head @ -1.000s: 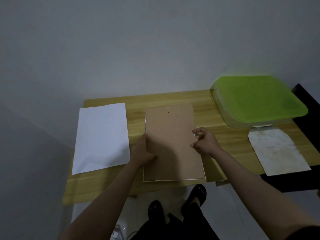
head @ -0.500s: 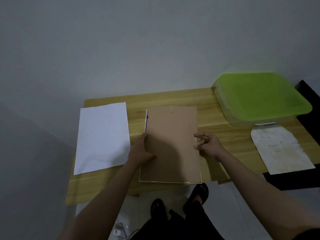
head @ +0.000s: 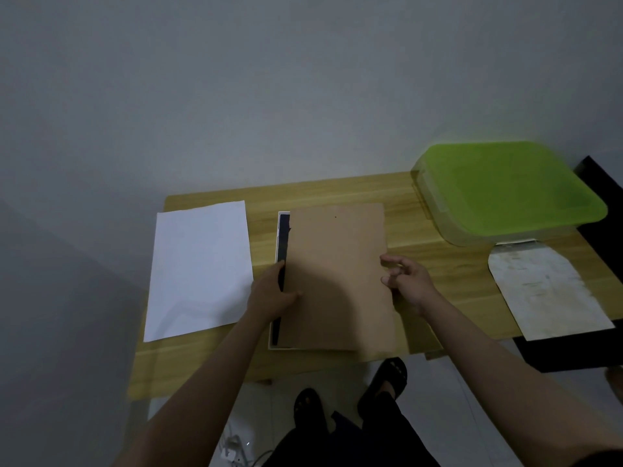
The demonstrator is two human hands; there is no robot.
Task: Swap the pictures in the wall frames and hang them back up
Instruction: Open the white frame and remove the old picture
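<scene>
One frame (head: 279, 281) face down mid-table (head: 337, 190), one brown backing (head: 337, 281) shifted right on it, dark strip exposed along the left. One white sheet (head: 199, 267) left, one green-lidded box (head: 512, 190), one worn paper (head: 546, 291) right. Left hand (head: 269, 294) grips backing's left edge, thumb on top. Right hand (head: 408, 278) at right edge, fingers loosely curled; hold unclear.

Both hands, left (head: 269, 293) and right (head: 406, 281), grip brown backing board (head: 337, 281), shifted right off white frame (head: 281, 230).
</scene>
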